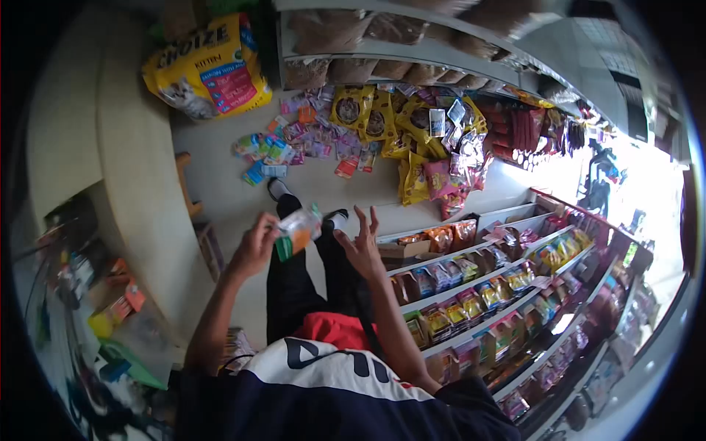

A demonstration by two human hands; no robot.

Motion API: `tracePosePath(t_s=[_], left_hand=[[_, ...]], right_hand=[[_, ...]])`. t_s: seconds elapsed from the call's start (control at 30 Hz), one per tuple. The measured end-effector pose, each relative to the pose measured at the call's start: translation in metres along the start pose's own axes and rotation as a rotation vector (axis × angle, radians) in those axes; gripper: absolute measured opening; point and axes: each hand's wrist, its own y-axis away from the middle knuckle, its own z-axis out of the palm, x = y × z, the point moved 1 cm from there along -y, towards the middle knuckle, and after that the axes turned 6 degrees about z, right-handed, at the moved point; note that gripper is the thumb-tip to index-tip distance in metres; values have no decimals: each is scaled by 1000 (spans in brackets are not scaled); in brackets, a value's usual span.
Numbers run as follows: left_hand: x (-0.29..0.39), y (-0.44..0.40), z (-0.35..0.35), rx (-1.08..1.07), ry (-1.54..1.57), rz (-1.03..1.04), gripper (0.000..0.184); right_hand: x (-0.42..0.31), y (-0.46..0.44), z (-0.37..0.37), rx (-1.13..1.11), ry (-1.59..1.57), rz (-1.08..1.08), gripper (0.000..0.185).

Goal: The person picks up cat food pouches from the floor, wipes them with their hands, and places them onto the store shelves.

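From where I'm standing, the small packet (301, 234) is btwn the person's hands, right at the L hand (254, 246), so L is def. the nearer one. L thumb + fingers pinch it by its near side; the rest sticks out twd the R hand (359, 246). R is spread, nothing in it, thumb pointing at the packet: close, w/ a gap, no contact. Long axis seems to slant up & away from L twd R's side, tho blur makes that approx.

Looks-wise: flat, shiny, whitish/clear up top, orange mid, green at the lower corner; print's unreadable.

Beyond both hands, a spread of small packets (316, 136) on the floor (220, 184), yellow bags (376, 114) farther R. Just R of the R hand, a packed rack (460, 312). Fwd-L of L, a big kitten food bag (209, 73).
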Motion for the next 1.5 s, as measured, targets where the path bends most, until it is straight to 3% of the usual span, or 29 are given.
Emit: tracePosePath(t_s=[0.07, 0.1, 0.13, 0.23, 0.27, 0.37, 0.47, 0.63, 0.77, 0.9, 1.07, 1.17, 1.3, 1.33, 1.43, 1.5], left_hand=[[19, -14, -15, -124, -72, 199, 14], [90, 40, 54, -118, -91, 280, 14], [108, 52, 64, -151, -107, 326, 13], [147, 84, 96, -235, -148, 401, 12], [155, 86, 107, -172, -95, 379, 13], [176, 88, 140, -67, 10, 346, 15], [199, 91, 160, 128, 434, 381, 27], [241, 101, 184, 26, 645, 223, 33], [264, 76, 181, 108, 634, 177, 30], [287, 40, 170, 115, 480, 195, 26], [339, -5, 166, -105, 359, 415, 23], [366, -31, 169, -171, 384, 540, 24], [398, -56, 174, -272, 113, 449, 24], [405, -58, 177, -252, -6, 515, 25], [431, -66, 195, -230, -251, 690, 26], [443, -68, 211, -193, -354, 789, 26]], right_hand=[[-35, -29, 6, -84, -84, -137, 76], [-41, 41, -86, -77, -79, -241, 72], [-52, 51, -103, -65, -103, -258, 72], [-75, 83, -142, -484, -31, -432, 56], [-80, 89, -154, -466, -43, -438, 56], [-84, 104, -188, -437, -30, -190, 40], [-65, 114, -208, -250, -209, -160, 38], [-79, 119, -225, -115, -670, -179, 36], [-104, 110, -242, -103, -817, -209, 40], [-124, 93, -279, -30, -591, -163, 44], [-155, 75, -330, 71, -434, -155, 51], [-158, 62, -344, 330, -189, -146, 55], [-165, 65, -361, 391, -343, -209, 57], [-160, 64, -366, 418, -350, -212, 57], [-134, 54, -382, 221, -557, -188, 54], [-121, 53, -403, 345, -444, -298, 52]])
